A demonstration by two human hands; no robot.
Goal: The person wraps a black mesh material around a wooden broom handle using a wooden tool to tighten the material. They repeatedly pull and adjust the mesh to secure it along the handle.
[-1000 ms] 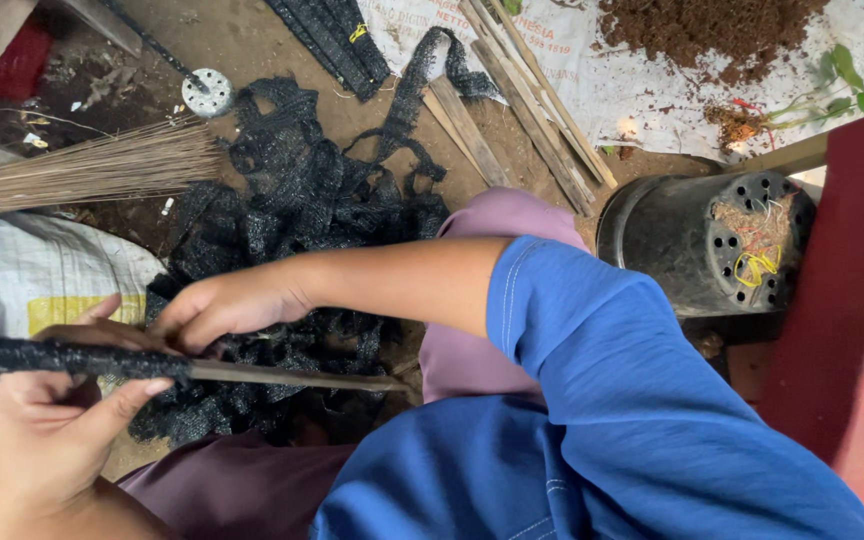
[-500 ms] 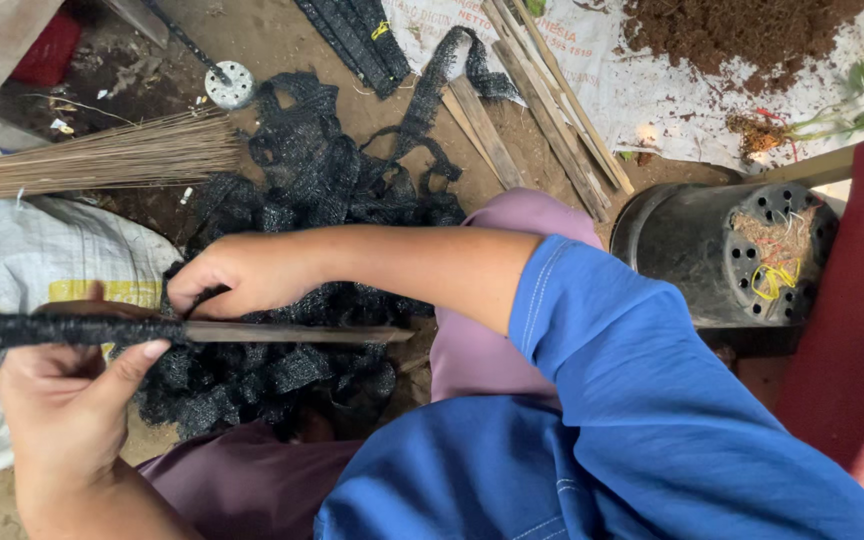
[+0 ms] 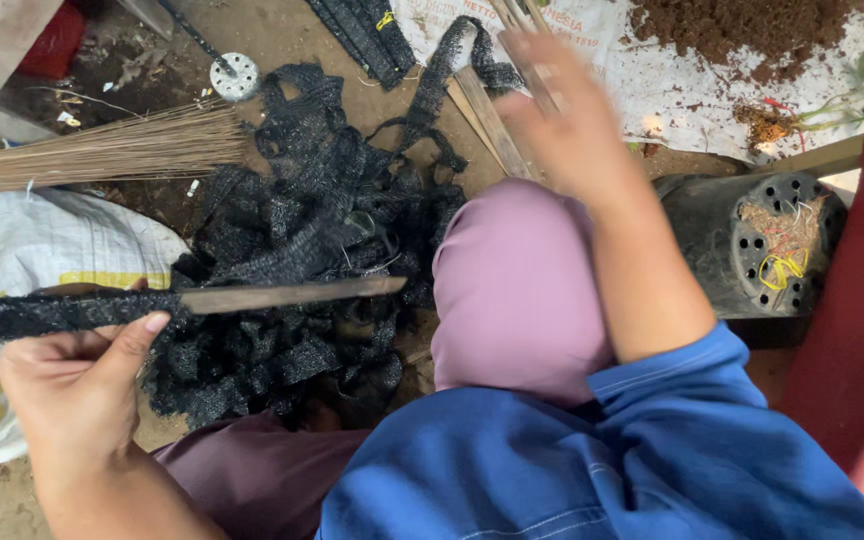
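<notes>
Flat wooden stick (image 3: pixel 292 295): pale brown, far end wrapped in black mesh. Heap of netting strips (image 3: pixel 302 230): black. Plastic pot (image 3: pixel 752 245): black, perforated. Woven sack (image 3: pixel 32 250): white with yellow print. Long sleeve (image 3: pixel 592 460): blue.

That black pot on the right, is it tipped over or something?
Yes. The black pot lies on its side, its holed bottom facing up, with roots and yellow strands poking through. Brown soil is spread loose on the white sheet behind it.

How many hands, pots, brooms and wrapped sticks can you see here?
Hands: 2, the left hand and the right hand
Black pot, lying on its side: 1
Straw broom: 1
Stick wrapped in black net: 1
Total: 5
</notes>
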